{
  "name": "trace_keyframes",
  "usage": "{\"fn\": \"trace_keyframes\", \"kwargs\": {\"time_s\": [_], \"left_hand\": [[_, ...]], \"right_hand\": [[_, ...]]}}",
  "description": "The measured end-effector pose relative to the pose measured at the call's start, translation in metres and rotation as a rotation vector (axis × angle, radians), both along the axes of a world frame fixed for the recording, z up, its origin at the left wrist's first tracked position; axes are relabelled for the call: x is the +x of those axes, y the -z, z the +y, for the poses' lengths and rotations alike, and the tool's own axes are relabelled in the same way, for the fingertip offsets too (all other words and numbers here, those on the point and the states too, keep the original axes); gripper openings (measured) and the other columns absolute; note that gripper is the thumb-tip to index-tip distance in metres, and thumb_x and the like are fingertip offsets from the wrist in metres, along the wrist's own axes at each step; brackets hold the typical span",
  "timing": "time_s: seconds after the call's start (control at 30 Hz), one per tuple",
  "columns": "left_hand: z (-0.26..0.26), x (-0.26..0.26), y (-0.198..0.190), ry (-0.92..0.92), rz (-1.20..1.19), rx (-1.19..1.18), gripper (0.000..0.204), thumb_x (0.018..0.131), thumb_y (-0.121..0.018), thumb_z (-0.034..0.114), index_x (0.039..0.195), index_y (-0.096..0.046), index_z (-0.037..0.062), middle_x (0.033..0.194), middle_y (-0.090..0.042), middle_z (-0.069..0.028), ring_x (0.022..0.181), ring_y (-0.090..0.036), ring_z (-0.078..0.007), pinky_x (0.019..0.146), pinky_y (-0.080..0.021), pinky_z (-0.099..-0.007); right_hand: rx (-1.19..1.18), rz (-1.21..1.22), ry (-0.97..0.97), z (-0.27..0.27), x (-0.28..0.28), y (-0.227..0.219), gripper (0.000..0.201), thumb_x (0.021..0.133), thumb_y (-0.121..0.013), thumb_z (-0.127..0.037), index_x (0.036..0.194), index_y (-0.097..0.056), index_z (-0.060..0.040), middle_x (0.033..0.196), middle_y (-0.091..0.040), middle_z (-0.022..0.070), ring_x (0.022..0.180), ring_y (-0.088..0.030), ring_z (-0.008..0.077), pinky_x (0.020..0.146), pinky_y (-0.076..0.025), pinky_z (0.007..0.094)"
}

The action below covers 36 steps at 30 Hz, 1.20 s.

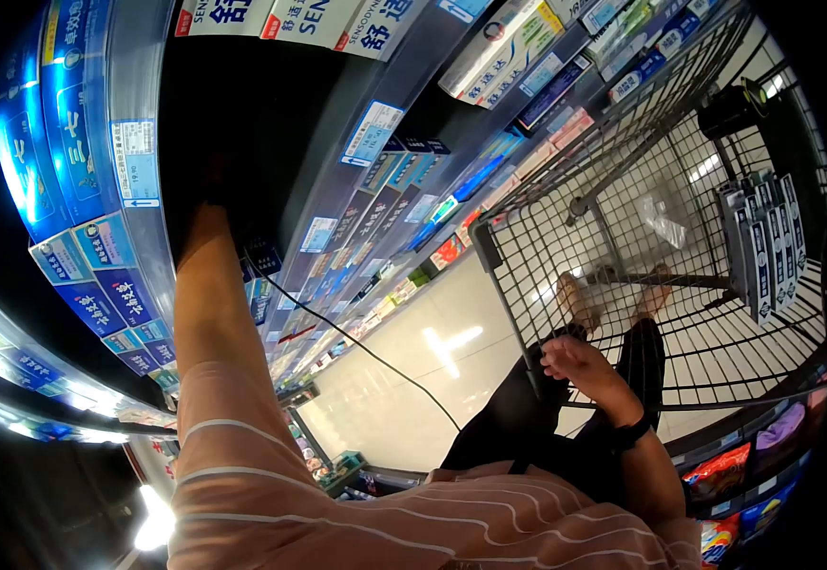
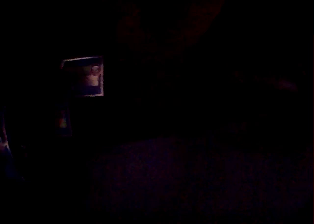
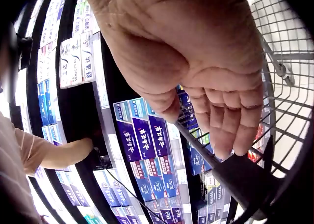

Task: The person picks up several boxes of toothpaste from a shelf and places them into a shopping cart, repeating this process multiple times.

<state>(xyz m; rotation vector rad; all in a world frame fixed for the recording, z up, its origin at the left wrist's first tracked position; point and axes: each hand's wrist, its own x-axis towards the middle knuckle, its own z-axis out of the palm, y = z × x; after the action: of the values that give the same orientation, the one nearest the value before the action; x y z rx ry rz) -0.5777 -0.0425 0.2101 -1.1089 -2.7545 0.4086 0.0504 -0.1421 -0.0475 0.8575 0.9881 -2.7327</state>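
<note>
My left arm [image 1: 219,294] reaches into a dark gap in the toothpaste shelf, between blue boxes [image 1: 76,123] and white Sensodyne boxes [image 1: 309,24]. The left hand is lost in the dark, and I cannot tell what it touches. In the left wrist view almost everything is black; a small blue-edged box [image 2: 88,77] shows dimly at left. My right hand [image 1: 580,366] is held by the shopping cart's handle [image 3: 243,180]. Its palm and extended, slightly bent fingers [image 3: 230,121] show in the right wrist view, with nothing held.
The wire cart [image 1: 613,190] stands at right, with several black-and-white packs [image 1: 765,247] and a clear plastic wrapper [image 1: 665,223] in it. Price tags [image 1: 373,133] line the shelf edges. A black cable [image 1: 356,342] hangs from the left arm. Bagged goods [image 1: 718,470] sit on shelves behind.
</note>
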Motion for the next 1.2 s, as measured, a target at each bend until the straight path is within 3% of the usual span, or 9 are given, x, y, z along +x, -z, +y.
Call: {"fn": "trace_keyframes", "kwargs": {"time_s": [0.27,0.37,0.57,0.6,0.67,0.77,0.9,1.0,1.2], "left_hand": [[-0.003,-0.006,0.003,-0.031,0.136,-0.12,0.057,0.104,-0.034,0.044,0.148,-0.04,0.0075,0.15,-0.038,-0.0212,0.135,-0.04,-0.0364,0.111,-0.034,-0.0511],[-0.004,0.002,0.006,-0.064,0.205,-0.319,0.059,0.104,-0.035,0.045,0.149,-0.038,0.0073,0.153,-0.036,-0.0218,0.138,-0.038,-0.0375,0.113,-0.033,-0.0521],[-0.027,-0.072,0.03,-0.114,0.179,-0.188,0.058,0.101,-0.045,0.048,0.143,-0.048,0.0091,0.152,-0.038,-0.0209,0.137,-0.04,-0.0371,0.113,-0.031,-0.0492],[-0.027,-0.065,0.03,-0.109,0.18,-0.206,0.057,0.1,-0.046,0.048,0.143,-0.049,0.0093,0.152,-0.039,-0.0206,0.137,-0.04,-0.0368,0.114,-0.031,-0.0484],[-0.009,0.02,0.01,-0.119,0.181,-0.342,0.058,0.101,-0.045,0.048,0.145,-0.047,0.0095,0.153,-0.038,-0.0199,0.138,-0.039,-0.0361,0.114,-0.031,-0.0487],[-0.012,0.019,0.009,-0.037,0.271,-0.378,0.065,0.101,-0.038,0.053,0.15,-0.039,0.0094,0.156,-0.031,-0.0204,0.144,-0.031,-0.035,0.118,-0.024,-0.0499],[-0.015,0.011,0.012,-0.023,0.293,-0.392,0.065,0.101,-0.039,0.052,0.149,-0.04,0.009,0.156,-0.032,-0.02,0.143,-0.031,-0.0348,0.118,-0.024,-0.0493],[-0.018,0.007,0.013,-0.028,0.297,-0.398,0.064,0.101,-0.04,0.052,0.148,-0.041,0.0087,0.156,-0.032,-0.0198,0.143,-0.032,-0.0346,0.118,-0.024,-0.049],[-0.023,-0.004,0.017,0.001,0.298,-0.427,0.063,0.101,-0.041,0.051,0.147,-0.042,0.0082,0.155,-0.033,-0.0193,0.143,-0.033,-0.0342,0.118,-0.024,-0.0482]], "right_hand": [[-0.028,-0.023,0.005,0.005,-0.002,-0.009,0.031,0.101,-0.053,-0.021,0.12,-0.056,0.0021,0.104,-0.066,0.0085,0.093,-0.064,0.015,0.081,-0.051,0.0274],[-0.02,-0.021,-0.013,0.006,-0.004,-0.015,0.03,0.1,-0.053,-0.019,0.121,-0.056,0.0023,0.105,-0.066,0.0089,0.094,-0.064,0.0154,0.082,-0.051,0.0279],[-0.024,-0.023,-0.006,0.003,-0.007,-0.009,0.031,0.1,-0.053,-0.02,0.121,-0.056,0.002,0.106,-0.065,0.0106,0.094,-0.064,0.0157,0.083,-0.051,0.0284],[-0.019,-0.023,-0.005,0.002,-0.008,-0.008,0.031,0.1,-0.053,-0.02,0.121,-0.056,0.0019,0.106,-0.065,0.011,0.095,-0.064,0.0158,0.083,-0.051,0.0285],[-0.017,-0.02,0.002,0.0,-0.009,-0.006,0.031,0.1,-0.053,-0.021,0.122,-0.056,0.0018,0.106,-0.065,0.0111,0.094,-0.064,0.0158,0.082,-0.051,0.0285],[-0.004,-0.016,-0.011,-0.001,-0.011,-0.006,0.035,0.102,-0.053,-0.025,0.123,-0.055,0.0023,0.108,-0.066,0.014,0.095,-0.066,0.0181,0.083,-0.052,0.0296],[0.002,-0.019,-0.019,-0.002,-0.014,-0.006,0.037,0.102,-0.052,-0.027,0.124,-0.055,0.0027,0.109,-0.066,0.0155,0.096,-0.066,0.0193,0.084,-0.053,0.0302],[-0.022,-0.031,-0.018,-0.001,-0.018,-0.011,0.032,0.101,-0.053,-0.023,0.121,-0.056,0.002,0.104,-0.065,0.0087,0.093,-0.064,0.015,0.082,-0.051,0.0282],[-0.005,-0.039,-0.03,-0.004,-0.021,-0.01,0.033,0.101,-0.055,-0.024,0.122,-0.056,0.0009,0.103,-0.065,0.0066,0.094,-0.063,0.014,0.082,-0.051,0.0276]]}}
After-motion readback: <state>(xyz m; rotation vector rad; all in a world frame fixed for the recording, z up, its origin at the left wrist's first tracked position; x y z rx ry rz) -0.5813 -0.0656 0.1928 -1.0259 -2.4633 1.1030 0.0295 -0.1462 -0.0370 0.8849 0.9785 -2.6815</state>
